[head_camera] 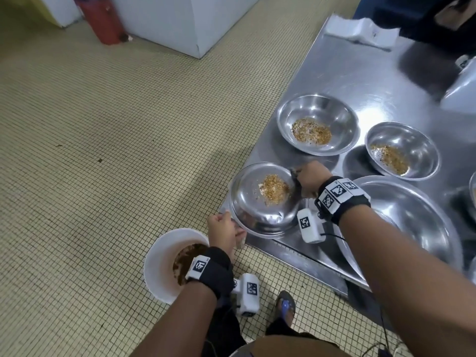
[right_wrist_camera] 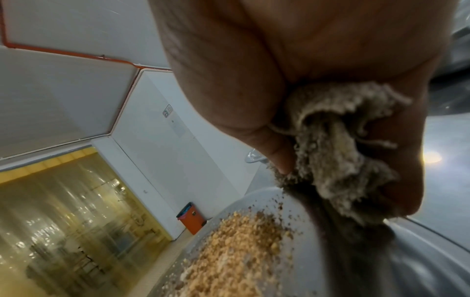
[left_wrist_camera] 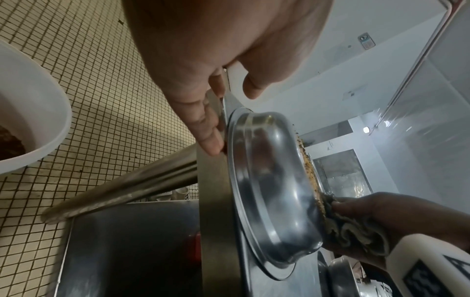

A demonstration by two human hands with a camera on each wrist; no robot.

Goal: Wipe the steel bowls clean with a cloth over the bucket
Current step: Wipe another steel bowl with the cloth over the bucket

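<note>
Head view: the left hand (head_camera: 223, 231) grips the rim of a tilted steel bowl (head_camera: 260, 202) at the corner of the steel surface (head_camera: 360, 81), above a white bucket (head_camera: 157, 258) holding brown waste on the floor. The right hand (head_camera: 310, 177) clutches a cloth (right_wrist_camera: 338, 144), seen bunched only in the wrist views, at the bowl's far rim. Golden crumbs (head_camera: 274, 189) lie inside. Two further bowls (head_camera: 317, 123) (head_camera: 401, 150) hold similar crumbs; a larger basin (head_camera: 417, 217), partly hidden, seems empty.
</note>
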